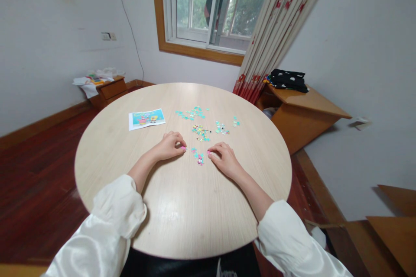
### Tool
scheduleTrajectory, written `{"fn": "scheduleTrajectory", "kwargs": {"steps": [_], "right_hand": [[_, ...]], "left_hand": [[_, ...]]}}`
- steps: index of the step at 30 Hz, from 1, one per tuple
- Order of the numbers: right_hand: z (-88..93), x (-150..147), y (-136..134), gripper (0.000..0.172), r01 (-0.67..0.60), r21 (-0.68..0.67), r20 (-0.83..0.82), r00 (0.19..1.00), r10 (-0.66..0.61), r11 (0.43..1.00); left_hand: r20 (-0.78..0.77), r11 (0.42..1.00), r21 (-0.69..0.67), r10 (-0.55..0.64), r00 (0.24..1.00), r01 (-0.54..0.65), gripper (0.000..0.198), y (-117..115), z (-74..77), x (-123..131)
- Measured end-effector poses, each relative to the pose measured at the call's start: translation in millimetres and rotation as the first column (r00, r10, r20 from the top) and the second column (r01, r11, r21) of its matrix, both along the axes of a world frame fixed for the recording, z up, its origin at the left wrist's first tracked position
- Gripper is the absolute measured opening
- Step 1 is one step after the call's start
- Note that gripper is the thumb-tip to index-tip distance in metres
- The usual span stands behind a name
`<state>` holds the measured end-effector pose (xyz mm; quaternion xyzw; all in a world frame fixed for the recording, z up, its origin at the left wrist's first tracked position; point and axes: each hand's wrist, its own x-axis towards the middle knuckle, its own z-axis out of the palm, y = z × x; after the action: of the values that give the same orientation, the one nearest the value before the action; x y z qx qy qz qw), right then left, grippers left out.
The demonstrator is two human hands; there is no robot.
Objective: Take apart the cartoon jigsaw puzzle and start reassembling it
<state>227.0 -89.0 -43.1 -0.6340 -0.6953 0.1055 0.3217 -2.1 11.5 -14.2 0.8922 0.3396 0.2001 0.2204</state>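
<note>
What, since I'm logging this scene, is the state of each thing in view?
Left hand: pinching a pink piece
Right hand: pinching another pink piece
Small pieces: spread in groups
Picture sheet: flat, picture up
Curtain: gathered aside
Window: open or shut, unclear

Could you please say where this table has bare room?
The table is bare between the forearms, from its near edge to the small pieces, and left of the printed sheet. Pieces crowd between and beyond the hands.
</note>
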Motion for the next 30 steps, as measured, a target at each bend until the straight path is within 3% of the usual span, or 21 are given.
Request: {"fn": "scheduleTrajectory", "kwargs": {"steps": [12, 20, 24, 30], "right_hand": [[-3.8, 1.5, 1.3, 0.004, -0.011, 0.015, -0.004, 1.000, 0.011, 1.000], [-1.5, -1.6, -0.8, 0.013, 0.006, -0.002, 0.021, 1.000, -0.006, 1.000], [1.5, -2.5, -1.3, 0.008, 0.001, -0.013, 0.034, 0.999, 0.000, 1.000], [-0.6, -2.2, -1.1, 0.008, -0.008, -0.008, 0.048, 0.999, 0.009, 1.000]], "left_hand": [[0.065, 0.997, -0.073, -0.004, 0.998, 0.009, 0.017, 2.7, -5.1, 0.1], [0.140, 0.984, -0.171, -0.016, 0.990, 0.040, 0.013, -0.5, -3.6, 2.9], [0.136, 0.980, -0.196, -0.019, 0.991, 0.046, 0.014, 0.4, -5.3, 2.8], [0.065, 0.999, -0.035, -0.027, 0.997, 0.029, 0.010, 1.9, -3.3, 0.9]]}}
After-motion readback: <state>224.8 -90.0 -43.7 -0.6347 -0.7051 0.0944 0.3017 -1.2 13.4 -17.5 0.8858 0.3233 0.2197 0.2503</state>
